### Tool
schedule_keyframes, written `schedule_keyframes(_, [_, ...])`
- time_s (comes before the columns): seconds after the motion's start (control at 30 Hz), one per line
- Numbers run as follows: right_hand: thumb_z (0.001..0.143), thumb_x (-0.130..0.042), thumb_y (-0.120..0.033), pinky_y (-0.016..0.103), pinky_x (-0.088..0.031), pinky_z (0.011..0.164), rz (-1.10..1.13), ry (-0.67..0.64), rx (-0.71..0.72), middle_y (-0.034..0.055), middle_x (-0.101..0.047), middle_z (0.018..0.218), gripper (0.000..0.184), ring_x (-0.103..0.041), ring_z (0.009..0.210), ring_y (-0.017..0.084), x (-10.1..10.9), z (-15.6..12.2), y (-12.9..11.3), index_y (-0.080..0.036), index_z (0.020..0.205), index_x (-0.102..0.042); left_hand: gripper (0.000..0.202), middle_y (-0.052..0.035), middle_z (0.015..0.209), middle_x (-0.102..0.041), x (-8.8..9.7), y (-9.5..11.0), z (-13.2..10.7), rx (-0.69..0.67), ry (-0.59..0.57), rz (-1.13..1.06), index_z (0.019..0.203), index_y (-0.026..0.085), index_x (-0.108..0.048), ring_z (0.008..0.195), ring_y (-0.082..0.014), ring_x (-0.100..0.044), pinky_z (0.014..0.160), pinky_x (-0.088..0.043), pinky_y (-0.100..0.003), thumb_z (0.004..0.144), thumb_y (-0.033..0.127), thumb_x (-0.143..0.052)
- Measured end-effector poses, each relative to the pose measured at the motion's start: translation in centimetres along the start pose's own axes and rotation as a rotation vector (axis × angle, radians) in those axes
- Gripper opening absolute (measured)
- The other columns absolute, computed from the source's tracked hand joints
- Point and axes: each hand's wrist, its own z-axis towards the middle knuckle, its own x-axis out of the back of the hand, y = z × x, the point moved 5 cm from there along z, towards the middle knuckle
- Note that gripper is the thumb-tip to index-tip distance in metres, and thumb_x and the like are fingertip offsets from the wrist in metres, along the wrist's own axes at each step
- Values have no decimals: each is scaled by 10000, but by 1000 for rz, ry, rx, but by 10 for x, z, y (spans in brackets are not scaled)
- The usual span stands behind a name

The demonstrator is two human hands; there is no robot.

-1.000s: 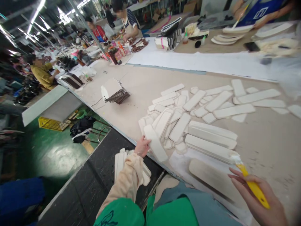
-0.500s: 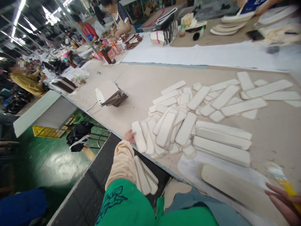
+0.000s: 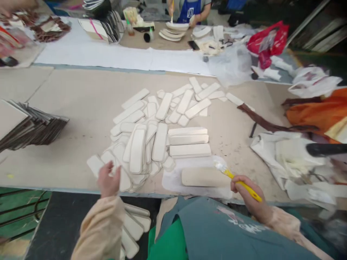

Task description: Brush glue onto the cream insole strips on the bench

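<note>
My right hand (image 3: 249, 193) is closed around the yellow handle of a paintbrush (image 3: 245, 187), whose whitish bristles point up and left. Below the bristles lies a long beige rounded strip (image 3: 206, 177) on a white sheet (image 3: 169, 177). Over the near left part of a loose heap of white rounded strips (image 3: 137, 150) is my left hand (image 3: 109, 178), fingers apart, with nothing visible in it. Neatly stacked strips (image 3: 189, 150) lie between the heap and the white sheet. More strips (image 3: 132, 231) rest lower down, beside my left sleeve.
A stack of dark-edged panels (image 3: 29, 124) stands at the left. On the right are a white container (image 3: 290, 153) with a black handle, and orange cloth (image 3: 311, 113). Across the table, a person in a blue apron (image 3: 189, 12) holds a brush over curved pieces. A red bag (image 3: 268, 41) lies at back right.
My view has swung right. The left hand was at a strip on the heap's left end and is now over the heap, fingers apart. The brush is now over the beige strip's right part.
</note>
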Motion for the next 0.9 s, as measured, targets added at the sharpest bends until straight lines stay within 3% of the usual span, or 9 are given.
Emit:
schedule_keyframes(0.07, [871, -450, -347, 247, -441, 566, 52, -81, -46, -15, -547, 645, 150, -520, 582, 133, -4, -6, 2, -219, 898, -523, 497, -104, 1128, -555, -36, 71, -45, -218, -262, -130, 1176, 180, -498, 1075, -257, -514, 942, -436, -434, 758, 426, -605])
schedule_keyframes(0.13, [868, -446, -352, 243, -429, 565, 73, -175, -75, -23, -536, 619, 160, -513, 575, 131, -11, -8, 3, -216, 896, -526, 718, -132, 1240, -487, -74, 136, -91, -390, -525, -212, 1291, 187, -401, 1188, -277, -432, 1013, -373, -445, 691, 477, -668])
schedule_keyframes(0.2, [859, -453, -366, 241, -423, 573, 70, -261, -75, -25, -540, 608, 175, -513, 575, 130, -17, -6, 2, -214, 879, -536, 911, -156, 1307, -411, -103, 178, -122, -414, -662, -246, 1351, 193, -323, 1232, -309, -380, 1035, -335, -483, 600, 511, -727])
schedule_keyframes(0.27, [852, -455, -382, 240, -419, 569, 71, -322, -54, -23, -550, 606, 193, -512, 570, 128, -24, -1, 0, -212, 867, -545, 1036, -168, 1339, -353, -123, 198, -136, -384, -740, -258, 1383, 200, -264, 1252, -336, -346, 1028, -321, -522, 531, 507, -766])
schedule_keyframes(0.47, [863, -454, -365, 217, -420, 573, 112, -476, 39, -15, -581, 661, 189, -534, 604, 121, -46, 6, -5, -210, 880, -560, 990, -169, 1331, -360, -145, 201, -136, -421, -855, -213, 1362, 196, -307, 1243, -344, -347, 1017, -311, -542, 519, 378, -793])
schedule_keyframes(0.6, [870, -458, -351, 212, -419, 591, 148, -470, 77, -12, -594, 701, 174, -544, 632, 121, -56, 6, -2, -211, 892, -559, 906, -176, 1321, -373, -147, 197, -130, -453, -842, -217, 1342, 163, -331, 1244, -318, -355, 1039, -312, -509, 568, 346, -766])
schedule_keyframes(0.9, [882, -442, -369, 222, -425, 621, 204, -460, 91, -16, -575, 690, 198, -533, 629, 117, -79, 11, -2, -206, 884, -555, 808, -153, 1309, -421, -145, 190, -128, -438, -798, -186, 1303, 195, -409, 1225, -312, -398, 1027, -339, -488, 608, 446, -736])
